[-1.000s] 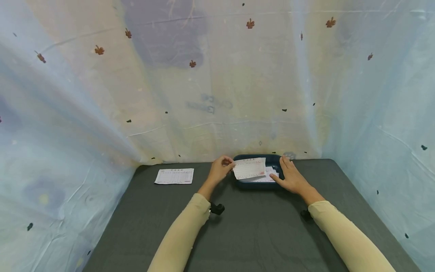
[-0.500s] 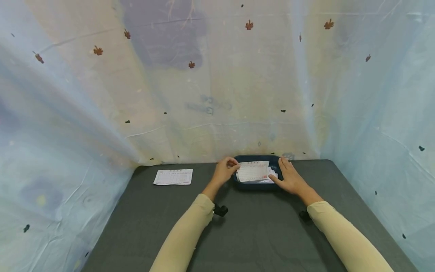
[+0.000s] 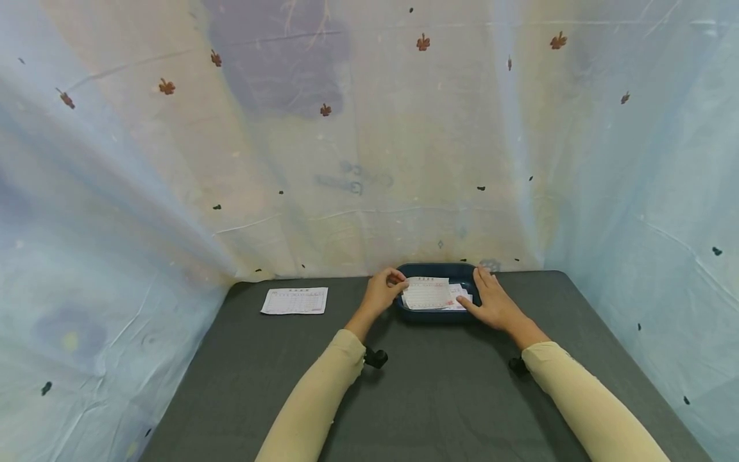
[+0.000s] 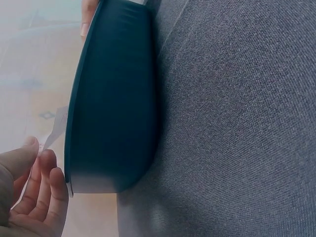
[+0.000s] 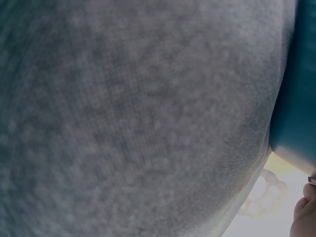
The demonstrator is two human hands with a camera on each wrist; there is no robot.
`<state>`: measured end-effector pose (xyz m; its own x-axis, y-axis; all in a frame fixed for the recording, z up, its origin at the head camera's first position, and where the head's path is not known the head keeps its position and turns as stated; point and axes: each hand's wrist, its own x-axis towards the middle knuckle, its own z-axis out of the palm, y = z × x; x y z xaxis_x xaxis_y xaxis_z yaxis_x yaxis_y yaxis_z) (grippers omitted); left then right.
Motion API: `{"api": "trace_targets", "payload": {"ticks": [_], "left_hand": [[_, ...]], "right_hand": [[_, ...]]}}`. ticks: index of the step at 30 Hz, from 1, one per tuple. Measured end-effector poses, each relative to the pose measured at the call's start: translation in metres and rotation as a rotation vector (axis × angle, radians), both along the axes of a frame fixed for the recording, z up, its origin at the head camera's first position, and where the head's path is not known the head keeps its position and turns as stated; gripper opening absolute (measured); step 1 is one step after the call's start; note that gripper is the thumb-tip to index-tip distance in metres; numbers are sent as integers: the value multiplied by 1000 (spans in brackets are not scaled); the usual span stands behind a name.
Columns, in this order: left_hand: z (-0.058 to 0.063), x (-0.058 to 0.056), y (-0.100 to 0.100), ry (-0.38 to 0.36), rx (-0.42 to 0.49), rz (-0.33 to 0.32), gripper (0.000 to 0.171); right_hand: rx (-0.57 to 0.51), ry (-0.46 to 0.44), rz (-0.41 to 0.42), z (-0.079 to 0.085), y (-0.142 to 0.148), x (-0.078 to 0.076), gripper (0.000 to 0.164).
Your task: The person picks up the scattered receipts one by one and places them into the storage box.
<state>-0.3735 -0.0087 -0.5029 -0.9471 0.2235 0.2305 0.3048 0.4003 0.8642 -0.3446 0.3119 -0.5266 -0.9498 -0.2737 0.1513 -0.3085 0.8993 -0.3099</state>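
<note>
Between thumb and fingertips, my left hand (image 3: 381,295) pinches the left edge of a printed receipt slip (image 3: 427,294) with a small red mark at its lower right. The slip lies over the inside of a dark blue oblong plastic basin (image 3: 433,317). More white slips (image 3: 458,295) show under it in the basin. My right hand (image 3: 491,298) rests at the basin's right rim, fingers straight, thumb reaching inside. In the left wrist view, the left hand (image 4: 37,192) is beside the basin wall (image 4: 113,98), only a corner of the slip (image 4: 58,128) showing above the rim.
Another printed slip (image 3: 296,300) lies flat on the dark grey cloth-covered table (image 3: 439,398), left of the basin. A pale curtain (image 3: 369,160) with leaf prints hangs right behind the table's far edge and along both sides.
The left hand has moved a little right and brought the slip down into the basin, over the others. The right hand stays at the rim.
</note>
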Motion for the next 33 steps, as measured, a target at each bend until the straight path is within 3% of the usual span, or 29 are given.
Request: {"api": "trace_targets", "payload": {"ticks": [20, 33], "left_hand": [[-9, -4, -13, -16, -13, -12, 21], [-15, -9, -47, 35, -70, 51, 14]], "right_hand": [[-10, -26, 0, -2, 0, 1, 102], [-18, -21, -1, 2, 0, 1, 102]]}}
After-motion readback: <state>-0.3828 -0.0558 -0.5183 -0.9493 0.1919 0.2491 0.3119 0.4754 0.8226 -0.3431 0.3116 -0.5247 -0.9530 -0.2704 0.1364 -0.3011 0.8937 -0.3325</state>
